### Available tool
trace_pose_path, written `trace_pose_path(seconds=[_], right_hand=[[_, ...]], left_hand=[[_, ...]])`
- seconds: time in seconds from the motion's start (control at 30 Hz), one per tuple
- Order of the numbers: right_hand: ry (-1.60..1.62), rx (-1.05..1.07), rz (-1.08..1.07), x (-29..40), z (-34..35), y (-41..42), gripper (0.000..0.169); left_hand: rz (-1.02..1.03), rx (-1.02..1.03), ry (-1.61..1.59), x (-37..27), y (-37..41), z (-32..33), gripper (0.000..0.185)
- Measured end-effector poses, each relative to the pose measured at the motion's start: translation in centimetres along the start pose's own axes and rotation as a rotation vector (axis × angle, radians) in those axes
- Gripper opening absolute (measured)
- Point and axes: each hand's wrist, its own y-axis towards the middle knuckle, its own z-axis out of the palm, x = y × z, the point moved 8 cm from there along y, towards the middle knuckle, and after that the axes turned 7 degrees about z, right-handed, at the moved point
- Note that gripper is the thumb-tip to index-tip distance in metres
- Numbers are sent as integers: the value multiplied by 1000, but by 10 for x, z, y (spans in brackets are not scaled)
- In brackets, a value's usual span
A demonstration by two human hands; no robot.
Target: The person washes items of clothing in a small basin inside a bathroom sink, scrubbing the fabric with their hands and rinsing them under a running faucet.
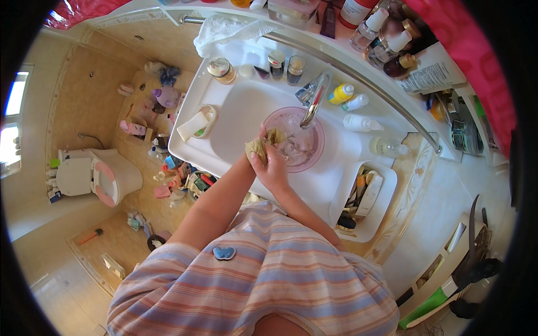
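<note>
My right hand [274,169] is closed around a bunched, wet-looking olive-yellow cloth [255,152]. My left hand [262,131] grips the same cloth from the other side, and most of it is hidden behind the folds. Both hands are at the near-left rim of a round pink basin [321,145], which holds sudsy water with clear, glossy shapes I cannot make out. The basin stands in a white sink [237,126]. A chrome faucet [316,103] reaches over its far side; I cannot tell whether water runs.
Several jars and bottles line the sink's back edge, among them a yellow bottle [339,94]. A soap dish [207,131] sits at left, a white tray of cosmetics [388,185] at right. Above runs a metal towel rail [365,90] with a white cloth [222,35]. A toilet [122,176] stands left.
</note>
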Motion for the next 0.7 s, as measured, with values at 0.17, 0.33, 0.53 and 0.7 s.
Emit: trace_pose_path(seconds=[0.17,0.33,0.53,0.7], right_hand=[[-51,-243,-47,-1,-12,2,23],[-150,-158,27,-29,-12,16,28],[-253,-232,354,-106,-33,43,24],[-366,-179,216,-151,-44,49,24]], left_hand=[[110,118,28,5,0,12,45],[221,119,77,8,-1,11,41],[165,-646,422,15,-20,-2,37],[146,-899,691,-9,-35,-25,43]])
